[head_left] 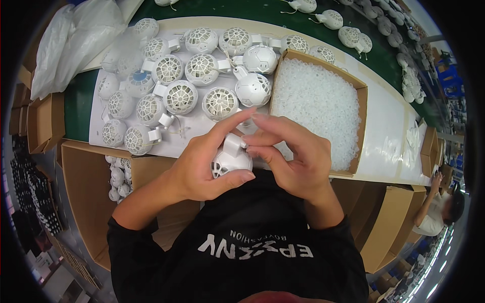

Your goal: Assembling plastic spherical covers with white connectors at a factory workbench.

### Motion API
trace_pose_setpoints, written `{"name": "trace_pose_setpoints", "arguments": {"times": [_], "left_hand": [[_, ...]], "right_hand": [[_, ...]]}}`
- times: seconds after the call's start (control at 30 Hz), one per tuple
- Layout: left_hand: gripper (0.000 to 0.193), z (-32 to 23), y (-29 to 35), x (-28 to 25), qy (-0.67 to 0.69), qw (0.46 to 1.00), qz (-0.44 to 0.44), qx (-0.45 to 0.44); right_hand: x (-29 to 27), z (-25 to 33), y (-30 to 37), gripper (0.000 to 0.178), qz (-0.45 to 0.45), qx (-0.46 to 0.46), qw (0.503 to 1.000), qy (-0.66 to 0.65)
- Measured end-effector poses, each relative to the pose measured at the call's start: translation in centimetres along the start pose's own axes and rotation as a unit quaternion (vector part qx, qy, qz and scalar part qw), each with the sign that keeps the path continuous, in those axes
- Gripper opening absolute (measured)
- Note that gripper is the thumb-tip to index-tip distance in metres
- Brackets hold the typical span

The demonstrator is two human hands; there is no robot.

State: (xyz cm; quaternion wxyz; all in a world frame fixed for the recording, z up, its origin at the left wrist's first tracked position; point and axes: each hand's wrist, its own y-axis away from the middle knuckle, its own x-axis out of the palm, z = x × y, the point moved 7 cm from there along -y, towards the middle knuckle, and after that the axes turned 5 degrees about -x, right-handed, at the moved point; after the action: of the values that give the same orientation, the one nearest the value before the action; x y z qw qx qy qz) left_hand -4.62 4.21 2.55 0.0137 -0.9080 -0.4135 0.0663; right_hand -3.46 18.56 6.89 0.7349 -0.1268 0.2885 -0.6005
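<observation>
My left hand (194,164) is wrapped round a white ball-shaped plastic housing (233,162) with a square neck, held over the table's near edge. The neck points up and away from me. At its side, the thumb and forefinger of my right hand (305,156) are pinched together. Whatever lies between those fingertips is too small to make out. Just beyond my hands, several similar white housings with openwork lattice fronts (180,97) stand in loose rows on a white board (192,135), some trailing thin cords.
Right of the housings, a shallow cardboard box (361,118) holds a heap of small clear plastic pieces (316,108). Plastic bags (76,45) lie at the far left. Open cartons (86,197) flank me below the table. More housings line a green surface (252,11) beyond; another person (435,212) is far right.
</observation>
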Motion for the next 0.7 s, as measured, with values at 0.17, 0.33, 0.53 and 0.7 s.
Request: {"name": "trace_pose_setpoints", "arguments": {"times": [0.17,0.33,0.53,0.7], "left_hand": [[0.079,0.5,0.5,0.5,0.036,0.997,0.032,-0.057],[0.078,-0.4,0.6,0.8,-0.018,0.997,0.028,-0.074],[0.068,-2.0,0.6,0.4,-0.236,0.970,-0.044,-0.047],[0.070,-3.8,5.9,-5.3,-0.240,0.955,-0.034,-0.170]], "right_hand": [[0.4,0.9,0.2,0.049,0.026,-0.089,0.993,0.069],[0.7,1.3,0.7,0.054,0.016,-0.119,0.983,0.137],[1.5,0.9,0.8,0.055,0.060,-0.045,0.991,0.113],[-0.9,1.8,1.2,0.054,0.038,-0.119,0.989,0.079]]}}
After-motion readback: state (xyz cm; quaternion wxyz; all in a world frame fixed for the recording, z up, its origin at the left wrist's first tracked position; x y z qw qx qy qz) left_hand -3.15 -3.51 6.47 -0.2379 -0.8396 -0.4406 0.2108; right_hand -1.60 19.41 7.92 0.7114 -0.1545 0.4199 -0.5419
